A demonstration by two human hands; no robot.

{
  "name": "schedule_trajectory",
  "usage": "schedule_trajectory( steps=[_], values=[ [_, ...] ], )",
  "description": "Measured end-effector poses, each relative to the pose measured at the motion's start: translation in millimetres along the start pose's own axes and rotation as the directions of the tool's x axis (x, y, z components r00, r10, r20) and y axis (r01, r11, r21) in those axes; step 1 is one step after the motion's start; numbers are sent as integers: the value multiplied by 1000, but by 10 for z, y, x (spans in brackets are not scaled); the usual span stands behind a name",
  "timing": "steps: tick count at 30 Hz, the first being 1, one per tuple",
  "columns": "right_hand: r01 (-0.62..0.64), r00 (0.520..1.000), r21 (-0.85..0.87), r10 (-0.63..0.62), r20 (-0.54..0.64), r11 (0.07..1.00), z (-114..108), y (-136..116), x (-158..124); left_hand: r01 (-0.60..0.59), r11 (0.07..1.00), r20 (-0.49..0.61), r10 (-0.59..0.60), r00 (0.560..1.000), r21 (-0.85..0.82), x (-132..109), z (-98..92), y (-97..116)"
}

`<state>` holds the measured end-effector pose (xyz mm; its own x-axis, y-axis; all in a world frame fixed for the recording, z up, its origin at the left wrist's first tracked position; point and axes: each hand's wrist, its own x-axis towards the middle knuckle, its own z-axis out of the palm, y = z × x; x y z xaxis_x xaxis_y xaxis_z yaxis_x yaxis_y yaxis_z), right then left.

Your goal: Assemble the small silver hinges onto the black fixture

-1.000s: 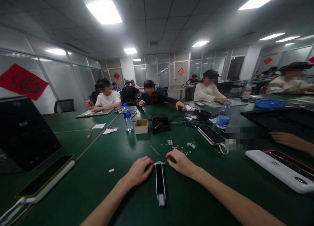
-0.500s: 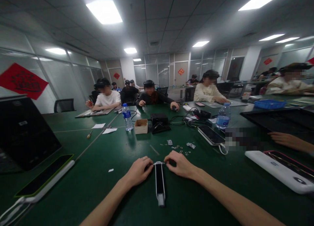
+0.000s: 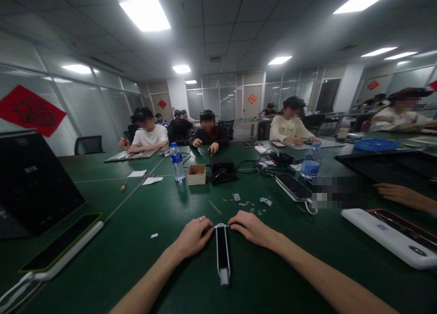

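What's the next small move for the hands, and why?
Probably ease the right hand inward along the thin pin while the left hand steadies the other side: both hands' fingertips flank the far end of the white-rimmed piece, where the pin seems to stick out. Whether it's seated, I can't tell.

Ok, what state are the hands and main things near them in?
White-framed black strip: lying flat
Left hand: fingertips at the strip's far left corner; grip unclear
Right hand: fingertips at the strip's far right corner; grip unclear
Small rings: scattered
Cardboard box: open
Left water bottle: upright, capped
Right water bottle: upright, capped
Phone by right water bottle: screen up, dark
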<state>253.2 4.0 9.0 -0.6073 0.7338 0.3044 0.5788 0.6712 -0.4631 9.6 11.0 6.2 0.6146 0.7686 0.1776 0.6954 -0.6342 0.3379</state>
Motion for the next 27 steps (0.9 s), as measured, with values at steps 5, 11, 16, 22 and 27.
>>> schedule_trajectory(
  steps=[5, 11, 16, 22, 27],
  values=[
    [-31, 999, 28, 31, -9, 999, 18, 30, 3, -15, 1000, -12, 15, 1000, 3, 1, 25, -24],
    [-81, 996, 62, 83, -28, 995, 23, 37, -9, -16, 1000, -15, 16, 1000, 0, -3, 37, -45],
    [-74, 995, 60, 77, -56, 995, 26, 8, -10, -13, 1000, -20, 13, 1000, -6, -10, 40, -48],
    [-10, 996, 35, 13, -87, 999, 34, -9, -1, -2, 1000, -11, 2, 1000, -2, -11, 23, -25],
    [-55, 991, 66, 62, -119, 996, 88, 17, 6, -3, 1000, -10, 3, 1000, -1, -6, 14, -13]
  ],
)
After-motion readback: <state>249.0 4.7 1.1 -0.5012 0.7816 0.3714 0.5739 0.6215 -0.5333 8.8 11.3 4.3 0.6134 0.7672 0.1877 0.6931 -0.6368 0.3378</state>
